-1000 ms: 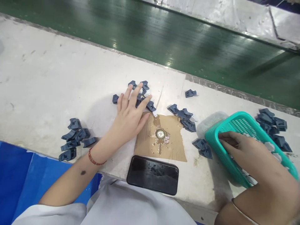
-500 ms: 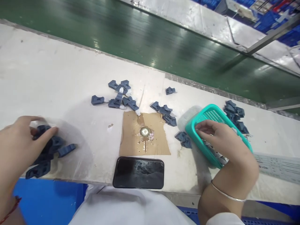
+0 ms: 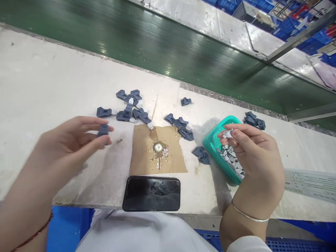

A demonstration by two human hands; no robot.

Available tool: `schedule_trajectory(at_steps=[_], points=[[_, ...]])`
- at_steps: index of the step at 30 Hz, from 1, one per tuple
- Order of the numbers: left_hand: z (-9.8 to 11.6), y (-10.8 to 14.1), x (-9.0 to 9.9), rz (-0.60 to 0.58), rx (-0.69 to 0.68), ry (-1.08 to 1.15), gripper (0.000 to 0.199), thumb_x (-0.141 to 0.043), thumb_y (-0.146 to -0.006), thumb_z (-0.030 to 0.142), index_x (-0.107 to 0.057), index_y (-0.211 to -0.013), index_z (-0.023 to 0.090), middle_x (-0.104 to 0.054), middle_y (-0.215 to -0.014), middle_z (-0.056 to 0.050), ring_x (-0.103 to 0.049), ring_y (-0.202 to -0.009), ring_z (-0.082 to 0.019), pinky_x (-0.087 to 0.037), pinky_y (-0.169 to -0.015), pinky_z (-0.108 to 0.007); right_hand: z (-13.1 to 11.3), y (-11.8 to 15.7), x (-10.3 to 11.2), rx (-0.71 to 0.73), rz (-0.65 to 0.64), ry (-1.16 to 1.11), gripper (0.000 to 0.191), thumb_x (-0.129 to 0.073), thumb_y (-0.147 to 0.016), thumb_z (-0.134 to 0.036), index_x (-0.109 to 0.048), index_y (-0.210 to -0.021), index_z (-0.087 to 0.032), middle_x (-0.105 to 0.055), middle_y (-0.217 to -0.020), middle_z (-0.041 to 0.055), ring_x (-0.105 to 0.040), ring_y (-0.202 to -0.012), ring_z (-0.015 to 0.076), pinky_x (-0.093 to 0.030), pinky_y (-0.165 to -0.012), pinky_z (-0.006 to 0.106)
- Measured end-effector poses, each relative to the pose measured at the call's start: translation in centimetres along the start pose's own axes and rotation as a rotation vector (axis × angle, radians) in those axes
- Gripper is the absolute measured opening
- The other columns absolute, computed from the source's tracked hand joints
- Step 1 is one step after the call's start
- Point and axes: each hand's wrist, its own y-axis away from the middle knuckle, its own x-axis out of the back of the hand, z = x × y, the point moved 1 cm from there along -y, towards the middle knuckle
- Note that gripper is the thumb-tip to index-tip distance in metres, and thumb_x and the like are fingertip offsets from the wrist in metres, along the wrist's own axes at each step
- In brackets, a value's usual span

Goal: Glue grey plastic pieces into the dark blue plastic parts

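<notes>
My left hand (image 3: 76, 150) is raised over the table's left side, its thumb and fingers pinching a dark blue plastic part (image 3: 103, 130). A small white-grey plastic piece (image 3: 227, 133) sits between the thumb and fingers of my right hand (image 3: 252, 150), just above the green basket (image 3: 223, 162). Many similar small pieces (image 3: 232, 159) lie in that basket, partly hidden by the hand. Between my hands a brown cardboard sheet (image 3: 141, 154) carries a round metal cap (image 3: 158, 147) in a shiny wet patch.
Several blue parts with white pieces attached (image 3: 127, 111) lie behind the cardboard; more blue parts (image 3: 186, 133) lie to its right and beyond the basket (image 3: 254, 120). A black phone (image 3: 151, 193) rests at the front edge. A green conveyor belt (image 3: 118, 45) runs behind the table.
My left hand has lifted a blue part from the pile at left and moved right. My right hand has risen out of the basket with a small white-grey piece.
</notes>
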Motion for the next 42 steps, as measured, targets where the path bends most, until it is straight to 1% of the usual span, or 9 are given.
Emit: schedule_trajectory(at_steps=[5,12,20,24,30,33,36,38,42], points=[[0.8,-1.0,-4.4,-0.251,-0.059,0.280,0.037,-0.082,-0.081,0.040,-0.071,-0.113,0.026,-0.081,-0.109,-0.004,-0.076,-0.103,-0.025,-0.063,-0.089,-0.034,0.1,0.6,-2.9,0.034,-0.214,-0.125,0.026,-0.089,-0.077,-0.048,-0.079,-0.081,-0.024,-0.067,-0.062,-0.0001,-0.061,-0.053,0.0116,-0.052,-0.049,0.023],[0.0,-2.9,-7.6,-0.288,-0.114,0.300,0.032,-0.075,-0.085,0.043,-0.070,-0.104,0.017,-0.079,-0.099,-0.007,-0.074,-0.094,-0.024,-0.060,-0.090,-0.039,1.8,3.2,-7.5,0.241,-0.308,0.147,0.009,-0.071,-0.096,-0.030,-0.073,-0.090,-0.023,-0.073,-0.082,0.0006,-0.064,-0.070,0.0126,-0.051,-0.064,0.025],[-1.2,-3.1,-9.1,-0.420,-0.173,0.544,0.024,-0.075,-0.089,0.030,-0.064,-0.105,0.017,-0.078,-0.106,-0.006,-0.074,-0.092,-0.016,-0.061,-0.082,-0.028,3.3,3.9,-10.9,0.728,-0.512,0.555,0.010,-0.055,-0.104,-0.017,-0.061,-0.097,-0.021,-0.073,-0.089,0.0042,-0.066,-0.081,0.0173,-0.051,-0.074,0.029],[-1.5,-3.0,-9.0,-0.428,-0.205,0.551,0.020,-0.075,-0.090,0.026,-0.064,-0.105,0.017,-0.075,-0.116,-0.008,-0.073,-0.102,-0.018,-0.062,-0.085,-0.028,3.7,3.7,-11.2,0.794,-0.542,0.646,0.010,-0.054,-0.105,-0.017,-0.059,-0.097,-0.021,-0.072,-0.088,0.0052,-0.065,-0.080,0.0191,-0.051,-0.073,0.031],[-1.8,-3.0,-9.2,-0.461,-0.233,0.565,0.019,-0.069,-0.095,0.026,-0.068,-0.113,0.019,-0.074,-0.111,-0.005,-0.073,-0.104,-0.016,-0.060,-0.090,-0.027,3.6,3.8,-11.1,0.756,-0.546,0.596,0.009,-0.056,-0.103,-0.015,-0.060,-0.097,-0.020,-0.072,-0.088,0.0055,-0.065,-0.080,0.0179,-0.052,-0.075,0.030],[-1.9,-3.0,-9.2,-0.466,-0.258,0.528,0.018,-0.067,-0.097,0.029,-0.069,-0.112,0.019,-0.071,-0.110,-0.005,-0.072,-0.100,-0.016,-0.059,-0.088,-0.028,3.5,3.7,-10.9,0.568,-0.526,0.471,0.010,-0.060,-0.102,-0.017,-0.064,-0.094,-0.020,-0.072,-0.085,0.0032,-0.066,-0.077,0.0156,-0.052,-0.070,0.028],[-2.0,-2.9,-9.1,-0.413,-0.415,0.326,0.018,-0.059,-0.101,0.031,-0.068,-0.109,0.017,-0.068,-0.103,-0.006,-0.065,-0.088,-0.016,-0.054,-0.075,-0.029,3.6,3.5,-10.6,0.266,-0.400,0.196,0.009,-0.068,-0.098,-0.025,-0.069,-0.090,-0.022,-0.072,-0.078,-0.0002,-0.063,-0.067,0.0121,-0.051,-0.062,0.024],[-2.0,-2.8,-9.0,-0.375,-0.565,0.144,0.016,-0.055,-0.103,0.027,-0.064,-0.109,0.016,-0.067,-0.101,-0.006,-0.063,-0.090,-0.017,-0.051,-0.078,-0.031,3.6,3.3,-10.6,0.129,-0.323,0.010,0.013,-0.073,-0.094,-0.032,-0.071,-0.086,-0.022,-0.069,-0.069,-0.0021,-0.060,-0.059,0.0108,-0.050,-0.057,0.023],[-2.0,-2.4,-9.1,-0.384,-0.776,-0.081,0.014,-0.048,-0.106,0.027,-0.058,-0.107,0.017,-0.068,-0.101,-0.009,-0.061,-0.094,-0.021,-0.048,-0.082,-0.034,3.6,3.2,-10.9,0.067,-0.262,-0.170,0.023,-0.080,-0.089,-0.040,-0.072,-0.080,-0.021,-0.065,-0.058,-0.0038,-0.056,-0.050,0.0097,-0.048,-0.050,0.022]])
